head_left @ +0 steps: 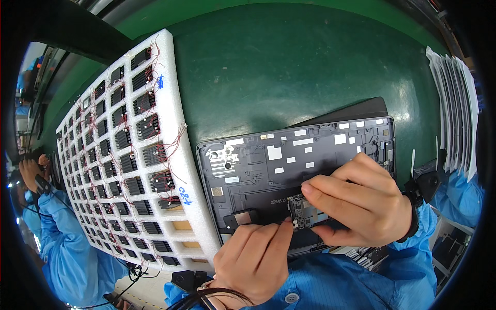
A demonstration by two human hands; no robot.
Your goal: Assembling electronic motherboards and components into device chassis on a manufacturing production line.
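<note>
My right hand (359, 206) grips a small circuit board (305, 212) between thumb and fingers, over the lower part of an open dark grey tablet back shell (243, 188). At the board's left end, the closed fingers of my left hand (253, 261) touch its corner, close to a tiny white connector. Whatever those fingers pinch is hidden. Silvery pads and a shiny metal patch (227, 160) dot the shell's inside. A flat black panel (356, 111) sticks out from behind its far edge.
To the left, a white foam tray (178, 129) holds many black ribbed parts with red wires, close beside the shell. A green mat (289, 62) covers the table. White sheets (454, 113) stand stacked at the right. Another person's blue sleeve (77, 248) and hand (31, 173) show at far left.
</note>
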